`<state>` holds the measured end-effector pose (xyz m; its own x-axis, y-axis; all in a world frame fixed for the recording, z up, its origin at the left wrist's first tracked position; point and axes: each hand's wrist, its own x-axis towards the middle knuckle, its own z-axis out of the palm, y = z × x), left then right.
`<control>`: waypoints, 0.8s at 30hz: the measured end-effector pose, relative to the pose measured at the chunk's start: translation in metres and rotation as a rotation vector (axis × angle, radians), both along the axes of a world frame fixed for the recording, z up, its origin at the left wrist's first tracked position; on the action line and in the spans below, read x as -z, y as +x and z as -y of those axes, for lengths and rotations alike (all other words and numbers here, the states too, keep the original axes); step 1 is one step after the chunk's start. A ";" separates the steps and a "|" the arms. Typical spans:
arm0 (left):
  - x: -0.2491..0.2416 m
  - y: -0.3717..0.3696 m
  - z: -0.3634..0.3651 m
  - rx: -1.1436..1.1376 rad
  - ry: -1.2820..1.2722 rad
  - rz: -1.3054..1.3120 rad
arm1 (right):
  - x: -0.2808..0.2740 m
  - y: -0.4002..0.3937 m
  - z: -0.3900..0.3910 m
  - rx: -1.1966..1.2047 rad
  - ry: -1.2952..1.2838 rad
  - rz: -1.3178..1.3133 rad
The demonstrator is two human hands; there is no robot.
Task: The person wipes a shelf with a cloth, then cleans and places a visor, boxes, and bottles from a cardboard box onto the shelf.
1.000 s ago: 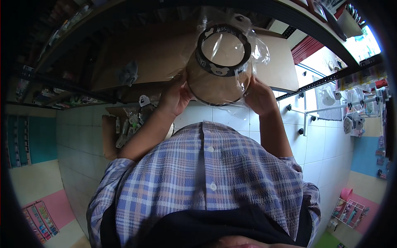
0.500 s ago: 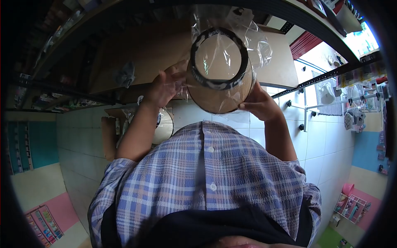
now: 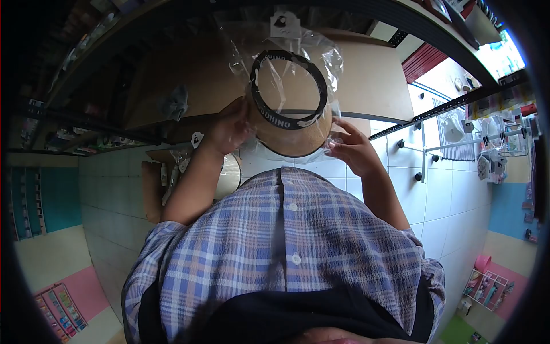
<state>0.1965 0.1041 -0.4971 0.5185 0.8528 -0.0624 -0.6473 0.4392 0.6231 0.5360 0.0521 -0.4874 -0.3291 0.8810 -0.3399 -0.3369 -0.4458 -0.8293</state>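
A tan sun visor (image 3: 295, 137) with a black patterned headband (image 3: 278, 121) with white lettering sits inside a clear plastic bag (image 3: 329, 60). The bag has a white tag (image 3: 285, 24) at its far end. I hold the visor in front of me, over the shelf edge. My left hand (image 3: 229, 127) is closed on the left side of the bag, its fingertips partly behind the plastic. On the right side, the thumb and fingers of my right hand (image 3: 352, 148) grip the edge of the bag and brim.
A wooden shelf board (image 3: 200, 74) lies ahead, with a crumpled grey bundle (image 3: 173, 103) on it. Down to the left, a cardboard box (image 3: 152, 189) stands on the tiled floor beside another visor (image 3: 229, 176). A wheeled rack (image 3: 424, 155) stands at right.
The bagged visor has shifted left and turned slightly, and its tag now faces up at the far end. My right hand has moved left with it, its fingers re-placed on the edge.
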 end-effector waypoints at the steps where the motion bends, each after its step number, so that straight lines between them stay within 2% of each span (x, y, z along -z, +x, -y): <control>1: 0.003 -0.002 0.000 0.000 -0.004 0.001 | 0.006 0.003 0.001 -0.001 0.026 0.023; 4: 0.000 -0.001 -0.002 0.040 -0.016 -0.073 | -0.001 0.007 0.000 -0.009 -0.040 -0.035; 6: 0.008 -0.001 -0.002 -0.015 0.062 -0.237 | -0.001 0.010 0.000 -0.048 -0.067 -0.057; 7: 0.010 -0.002 -0.003 -0.018 0.062 -0.237 | 0.002 0.011 -0.001 -0.046 -0.062 -0.056; 9: 0.011 -0.002 -0.004 -0.093 -0.070 -0.259 | 0.003 0.010 -0.001 -0.044 -0.059 -0.053; 10: 0.010 -0.003 -0.006 -0.093 -0.072 -0.257 | 0.001 0.008 0.000 -0.068 -0.023 -0.064; 12: 0.001 -0.006 -0.008 0.145 -0.014 0.019 | -0.004 0.001 0.002 -0.088 0.011 -0.073; 13: -0.001 -0.002 -0.008 0.148 -0.017 0.021 | -0.008 -0.002 0.002 -0.062 0.070 0.083; 14: -0.002 0.004 -0.006 -0.007 -0.100 -0.093 | -0.012 -0.005 0.003 -0.036 0.127 0.239; 15: -0.002 0.007 -0.005 -0.162 -0.182 -0.208 | -0.018 -0.007 0.003 -0.034 0.123 0.239; 17: 0.002 0.006 -0.006 -0.202 -0.173 -0.148 | -0.030 -0.010 0.003 0.009 0.244 0.182; 19: 0.000 0.008 -0.008 -0.241 -0.160 -0.087 | -0.025 -0.001 0.000 0.051 0.205 0.169; 21: -0.013 0.017 -0.004 -0.347 -0.265 -0.047 | -0.021 0.011 -0.002 0.142 0.123 0.173; 24: -0.015 0.024 0.000 -0.470 -0.291 -0.091 | -0.020 0.029 -0.008 0.206 0.090 0.289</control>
